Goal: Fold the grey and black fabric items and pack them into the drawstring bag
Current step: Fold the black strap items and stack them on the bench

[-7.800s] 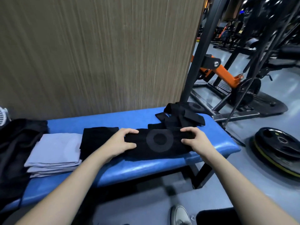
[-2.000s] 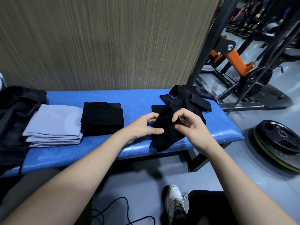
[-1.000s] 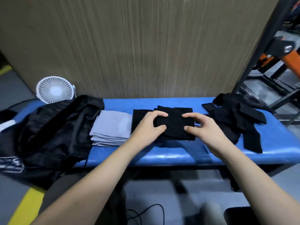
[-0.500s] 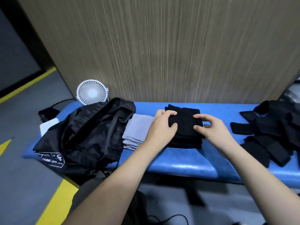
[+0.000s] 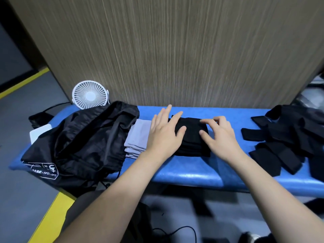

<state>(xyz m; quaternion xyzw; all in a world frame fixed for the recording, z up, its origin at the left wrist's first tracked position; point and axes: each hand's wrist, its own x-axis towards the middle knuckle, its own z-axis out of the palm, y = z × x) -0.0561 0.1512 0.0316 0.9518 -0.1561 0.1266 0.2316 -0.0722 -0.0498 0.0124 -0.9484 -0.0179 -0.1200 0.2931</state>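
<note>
Blue padded bench under black bag, grey stack, black stack, seemingly loose black pieces.

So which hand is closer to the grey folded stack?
Left. The left hand overlaps the grey stack's right edge; the right hand is farther right, across the black stack.

A gym, by the look of it: a blue padded bench stands against a wood-grain wall panel, on a grey floor marked with yellow lines. A small white fan sits at the bench's far left end
</note>
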